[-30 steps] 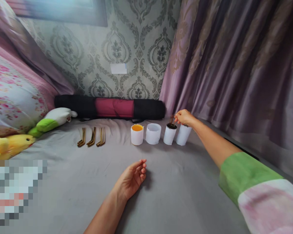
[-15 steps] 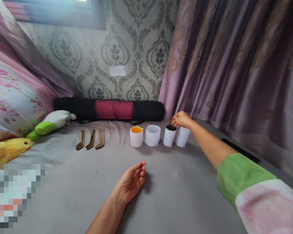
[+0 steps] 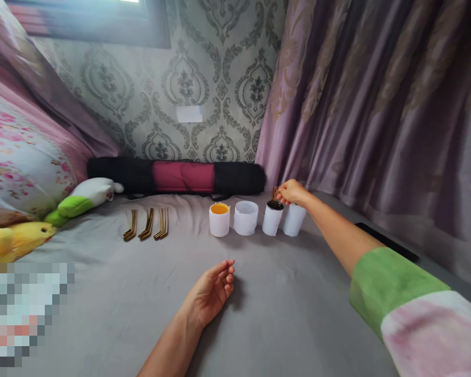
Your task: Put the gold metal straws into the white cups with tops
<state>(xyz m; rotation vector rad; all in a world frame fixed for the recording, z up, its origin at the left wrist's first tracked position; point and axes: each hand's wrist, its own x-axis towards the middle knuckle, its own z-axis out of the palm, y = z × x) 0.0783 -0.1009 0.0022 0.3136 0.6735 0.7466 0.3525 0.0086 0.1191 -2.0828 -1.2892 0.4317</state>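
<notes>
Several white cups stand in a row on the grey bedsheet (image 3: pixel 306 303). The leftmost cup (image 3: pixel 219 220) holds orange liquid, the second cup (image 3: pixel 245 218) looks pale inside, the third cup (image 3: pixel 272 218) holds dark liquid. My right hand (image 3: pixel 293 192) reaches over the third and fourth cup (image 3: pixel 294 220), fingers pinched on a thin gold straw (image 3: pixel 275 192) that dips into the dark cup. Resting palm-up on the sheet nearer to me, my left hand (image 3: pixel 212 291) has its fingers loosely curled and holds nothing. Several bent gold straws (image 3: pixel 146 224) lie left of the cups.
A black and maroon rolled bag (image 3: pixel 176 177) lies along the wallpapered wall. Plush toys, green-white (image 3: pixel 83 196) and yellow (image 3: pixel 15 238), sit at the left beside a floral pillow (image 3: pixel 19 152). Purple curtains (image 3: pixel 377 104) hang at the right. A dark flat object (image 3: pixel 384 242) lies near the curtain.
The view has shifted slightly. My right hand stays pinched on the straw over the dark cup; my left hand has not moved.
</notes>
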